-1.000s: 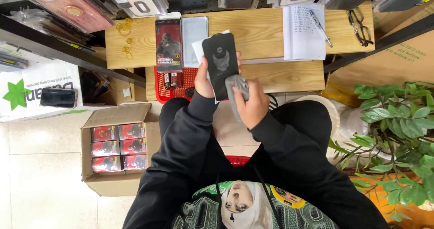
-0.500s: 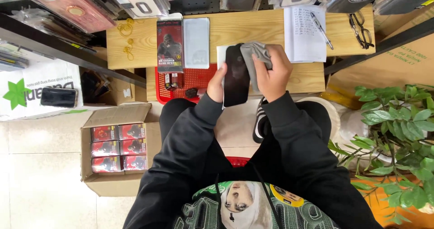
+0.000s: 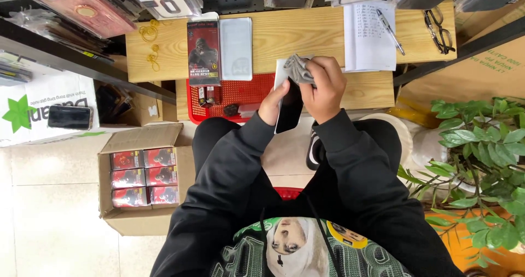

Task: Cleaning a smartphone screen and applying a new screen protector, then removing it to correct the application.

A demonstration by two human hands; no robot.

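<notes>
My left hand grips the lower edge of a black smartphone, held upright and tilted over my lap, in front of the low wooden table. My right hand holds a crumpled grey cloth and presses it against the top of the phone. A white sheet shows just behind the phone's upper end. Both black sleeves reach forward from my body.
On the table lie a red-and-black package, a pale flat pack, a paper with a pen and glasses. A red basket sits on the lower shelf. A carton of small boxes stands left, a plant right.
The phone went from back-facing and upright to edge-on, lower over my lap. My right hand moved the cloth from below the phone up to its top end.
</notes>
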